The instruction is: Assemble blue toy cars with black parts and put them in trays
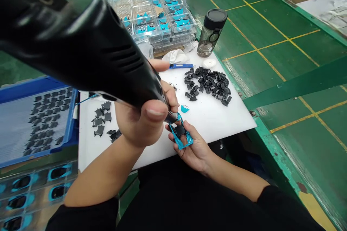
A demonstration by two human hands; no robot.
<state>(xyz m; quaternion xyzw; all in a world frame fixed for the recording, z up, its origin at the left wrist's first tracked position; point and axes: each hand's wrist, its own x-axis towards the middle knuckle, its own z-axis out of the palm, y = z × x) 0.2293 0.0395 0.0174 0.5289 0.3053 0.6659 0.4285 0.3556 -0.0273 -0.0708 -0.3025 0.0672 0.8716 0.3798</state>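
My left hand (141,119) is wrapped round a large black electric screwdriver (108,50), which slants down from the upper left. Its tip meets a blue plastic frame with a black insert (187,142); the exact contact is hidden by the tool. From below, my right hand (196,151) grips that blue frame between thumb and fingers. Just beyond my hands, a small blue half-round piece (184,108) lies on the white board (217,126). A heap of small black plastic parts (214,83) sits farther right, and several flat black parts (101,117) lie on the left.
A blue tray (54,151) of black parts stands at left, above a clear compartment tray (29,207). Clear compartment boxes (168,25) are stacked at the back, near a dark bottle (211,34) and a blue cutter knife (181,66). A green metal bar (292,83) crosses at right.
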